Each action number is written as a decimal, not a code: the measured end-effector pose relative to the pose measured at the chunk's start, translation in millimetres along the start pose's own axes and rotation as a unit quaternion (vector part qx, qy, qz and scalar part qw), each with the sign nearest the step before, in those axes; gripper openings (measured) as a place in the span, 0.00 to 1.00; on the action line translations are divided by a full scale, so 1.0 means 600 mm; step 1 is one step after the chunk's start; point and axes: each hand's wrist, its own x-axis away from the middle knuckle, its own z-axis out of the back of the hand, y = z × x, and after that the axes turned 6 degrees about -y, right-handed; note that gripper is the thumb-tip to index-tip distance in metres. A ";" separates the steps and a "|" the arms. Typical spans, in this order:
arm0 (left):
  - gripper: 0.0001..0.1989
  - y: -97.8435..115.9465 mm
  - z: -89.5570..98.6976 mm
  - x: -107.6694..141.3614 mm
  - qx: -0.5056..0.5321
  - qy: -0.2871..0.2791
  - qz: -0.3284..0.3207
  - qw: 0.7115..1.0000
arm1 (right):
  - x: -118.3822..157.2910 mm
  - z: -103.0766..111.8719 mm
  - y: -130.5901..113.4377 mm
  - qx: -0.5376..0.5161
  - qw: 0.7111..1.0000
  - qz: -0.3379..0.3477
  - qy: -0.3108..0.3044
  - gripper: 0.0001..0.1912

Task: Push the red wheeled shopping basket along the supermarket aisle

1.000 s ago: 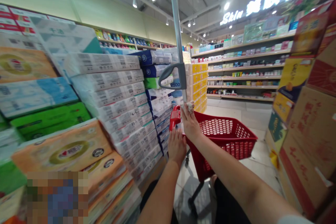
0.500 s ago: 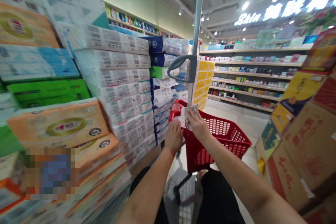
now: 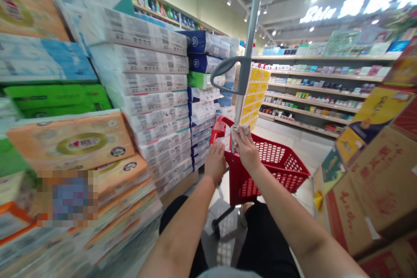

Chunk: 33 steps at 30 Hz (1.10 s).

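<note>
A red shopping cart [image 3: 276, 160] with a perforated basket stands in front of my legs. My right hand [image 3: 246, 150] presses a crumpled light cloth [image 3: 240, 129] against the cart's near rim, at the foot of a grey metal pole [image 3: 250, 39]. Beside it, my left hand [image 3: 215, 160] rests on the cart's near edge, just below the red handle piece [image 3: 217, 130]; its fingertips are bent over and what they hold, if anything, is too small to tell. A grey loop-shaped handle [image 3: 243, 76] is fixed on the pole above both hands.
Tall stacks of wrapped paper packs [image 3: 153, 80] and orange packs [image 3: 84, 141] line the left side. Cardboard boxes [image 3: 374, 182] are piled at the right. Shelves with small goods [image 3: 312, 80] run across the back, beyond yellow boxes [image 3: 256, 95].
The view has shifted slightly, and the pole appears a little further right and more tilted. The right hand with the cloth has moved slightly across the cart's rim.
</note>
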 end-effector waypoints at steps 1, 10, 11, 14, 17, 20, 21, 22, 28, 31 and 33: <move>0.25 0.001 -0.001 0.002 0.000 0.004 0.001 1.000 | 0.003 -0.003 -0.003 -0.006 1.000 -0.002 -0.004 0.29; 0.25 0.000 -0.009 0.007 0.019 0.032 -0.012 0.999 | -0.053 0.017 0.007 -0.021 0.998 -0.047 0.046 0.29; 0.25 0.001 -0.009 0.007 0.021 0.032 -0.012 0.999 | -0.055 0.017 0.011 -0.020 0.998 -0.042 0.041 0.30; 0.24 0.005 -0.007 0.009 0.029 0.025 -0.007 0.999 | -0.028 0.000 0.007 -0.031 0.999 -0.018 0.019 0.30; 0.23 0.009 -0.004 0.010 0.039 0.013 0.006 0.999 | 0.000 -0.016 -0.003 -0.040 0.999 -0.022 0.006 0.30; 0.23 0.009 -0.004 0.009 0.040 -0.001 0.012 0.999 | -0.010 -0.017 0.001 -0.040 0.999 -0.005 -0.003 0.29; 0.23 0.009 -0.004 0.008 0.039 -0.006 0.013 0.999 | -0.015 -0.017 0.004 -0.042 0.999 0.004 -0.009 0.29; 0.23 0.008 -0.003 0.008 0.039 -0.010 0.013 0.999 | -0.017 -0.017 0.006 -0.043 0.999 0.008 -0.016 0.29; 0.26 0.006 0.000 0.014 0.051 -0.003 -0.002 0.999 | 0.040 -0.034 -0.006 -0.022 0.999 0.004 -0.029 0.32; 0.24 0.008 -0.001 0.016 0.052 0.008 -0.004 0.999 | 0.023 -0.017 0.000 -0.012 1.000 -0.003 -0.027 0.32; 0.24 0.009 -0.003 0.017 0.053 0.013 -0.006 0.999 | -0.008 0.000 0.011 0.003 1.000 -0.018 -0.003 0.32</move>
